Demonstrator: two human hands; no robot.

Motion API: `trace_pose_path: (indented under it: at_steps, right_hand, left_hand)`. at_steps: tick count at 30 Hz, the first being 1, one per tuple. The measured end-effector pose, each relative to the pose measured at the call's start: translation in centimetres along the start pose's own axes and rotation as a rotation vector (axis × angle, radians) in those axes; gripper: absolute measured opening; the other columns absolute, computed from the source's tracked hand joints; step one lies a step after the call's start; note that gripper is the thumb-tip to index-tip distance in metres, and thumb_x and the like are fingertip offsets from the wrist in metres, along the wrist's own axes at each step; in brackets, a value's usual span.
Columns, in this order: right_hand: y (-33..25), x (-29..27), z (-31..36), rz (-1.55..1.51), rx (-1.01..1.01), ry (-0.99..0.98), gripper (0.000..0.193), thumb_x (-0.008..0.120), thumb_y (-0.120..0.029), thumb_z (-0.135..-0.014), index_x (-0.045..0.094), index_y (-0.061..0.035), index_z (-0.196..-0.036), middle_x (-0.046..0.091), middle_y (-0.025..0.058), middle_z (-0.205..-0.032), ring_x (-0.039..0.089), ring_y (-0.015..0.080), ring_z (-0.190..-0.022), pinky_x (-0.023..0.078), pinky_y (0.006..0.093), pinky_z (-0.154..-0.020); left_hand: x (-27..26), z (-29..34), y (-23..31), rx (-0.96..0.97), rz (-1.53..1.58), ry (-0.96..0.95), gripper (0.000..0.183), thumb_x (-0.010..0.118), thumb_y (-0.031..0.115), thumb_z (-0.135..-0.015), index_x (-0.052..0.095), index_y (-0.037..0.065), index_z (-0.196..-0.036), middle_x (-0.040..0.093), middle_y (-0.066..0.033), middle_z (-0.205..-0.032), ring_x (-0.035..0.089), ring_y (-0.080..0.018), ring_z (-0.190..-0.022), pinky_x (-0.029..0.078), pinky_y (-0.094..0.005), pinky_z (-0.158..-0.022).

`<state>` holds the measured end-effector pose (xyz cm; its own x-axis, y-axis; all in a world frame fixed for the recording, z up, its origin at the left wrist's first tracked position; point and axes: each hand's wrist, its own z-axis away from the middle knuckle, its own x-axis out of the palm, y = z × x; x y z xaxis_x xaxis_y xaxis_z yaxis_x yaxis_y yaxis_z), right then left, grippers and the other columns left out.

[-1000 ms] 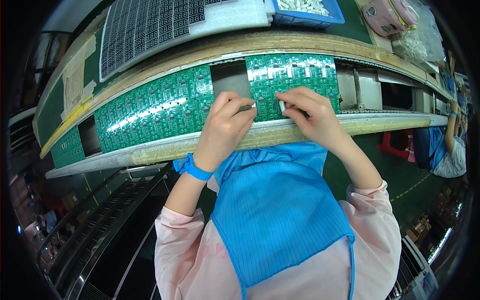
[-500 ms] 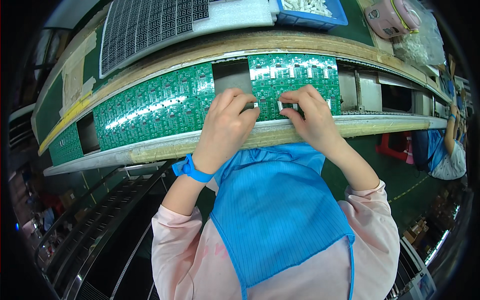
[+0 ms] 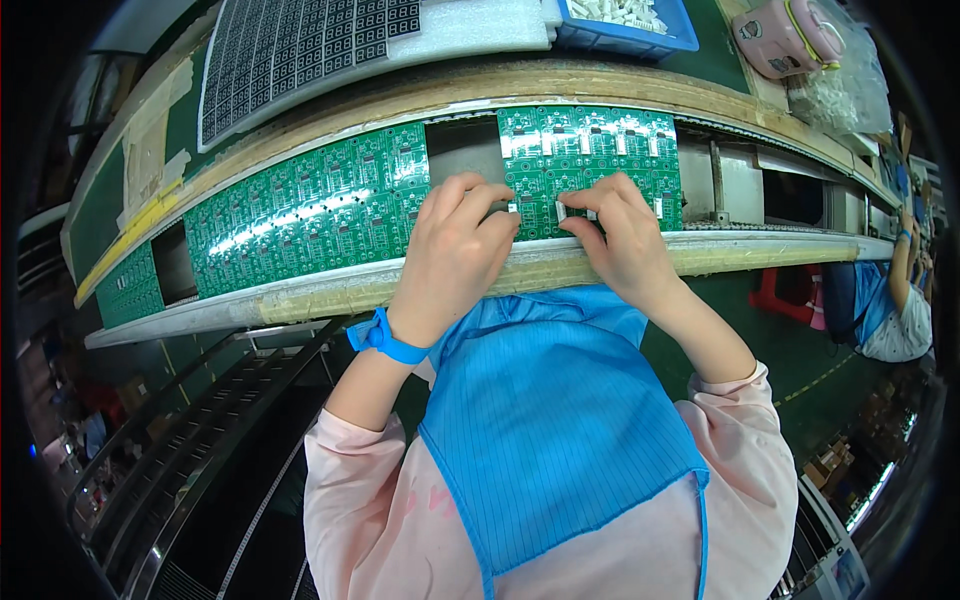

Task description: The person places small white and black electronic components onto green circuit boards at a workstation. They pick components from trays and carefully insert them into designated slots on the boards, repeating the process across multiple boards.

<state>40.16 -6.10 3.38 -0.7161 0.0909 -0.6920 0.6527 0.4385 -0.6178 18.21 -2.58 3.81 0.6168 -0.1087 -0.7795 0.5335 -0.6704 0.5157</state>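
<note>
A green circuit board panel [image 3: 535, 182] lies in the rail track in front of me, with several white connectors [image 3: 620, 145] standing along its far row. Over its near left part, my left hand [image 3: 455, 250] is closed, thumb and forefinger pinching a small white connector [image 3: 513, 207] at the panel's left edge. A little to the right, my right hand [image 3: 628, 235] pinches another white connector [image 3: 561, 211] against the near row. The fingers partly cover both pieces, so I cannot tell how far they sit in the board. More white pieces show beside the right fingers.
Another green panel [image 3: 300, 205] lies to the left, across a gap in the track. Beyond the wooden rail [image 3: 470, 85] are a foam tray of digit displays [image 3: 300, 60], a blue bin [image 3: 630, 40] of white connectors and a pink container [image 3: 785, 40]. A co-worker [image 3: 895, 300] is at far right.
Hardly anything differs. Both hands stay at the same spots on the panel, each still pinching its white connector, with only a tiny shift of the fingers and the view.
</note>
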Motion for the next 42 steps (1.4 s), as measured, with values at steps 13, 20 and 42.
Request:
trace_pose_path:
  at_steps: [13, 20, 42]
  right_hand:
    - [-1.2, -0.4, -1.2, 0.203, -0.111, -0.099, 0.032, 0.072, 0.002, -0.075, 0.062, -0.0018, -0.105, 0.063, 0.0093, -0.083, 0.06, 0.0265, -0.084, 0.052, 0.0363, -0.07]
    - [-2.1, -0.9, -1.7, 0.129, 0.05, -0.171, 0.039, 0.073, -0.001, -0.076, 0.062, -0.0026, -0.114, 0.067, 0.0107, -0.088, 0.061, 0.0261, -0.09, 0.053, 0.0373, -0.071]
    - [2.6, -6.3, -10.4, -0.004, -0.044, 0.156, 0.018, 0.071, -0.01, -0.087, 0.072, -0.0024, -0.103, 0.07, 0.0121, -0.103, 0.069, 0.0288, -0.089, 0.055, 0.0385, -0.079]
  left_hand:
    - [-0.1, -0.2, 0.2, -0.029, 0.01, -0.019, 0.034, 0.076, 0.002, -0.074, 0.068, 0.006, -0.108, 0.066, -0.0076, -0.11, 0.058, -0.0302, -0.107, 0.048, -0.0413, -0.089]
    - [0.0, -1.3, 0.9, -0.057, 0.054, -0.078, 0.065, 0.076, 0.006, -0.075, 0.056, 0.009, -0.137, 0.066, -0.0094, -0.113, 0.056, -0.032, -0.112, 0.046, -0.0434, -0.093]
    - [-8.6, -7.5, -1.0, 0.013, -0.088, 0.128, 0.031, 0.063, 0.003, -0.089, 0.067, 0.001, -0.12, 0.067, -0.0165, -0.119, 0.06, -0.0354, -0.115, 0.049, -0.0427, -0.098]
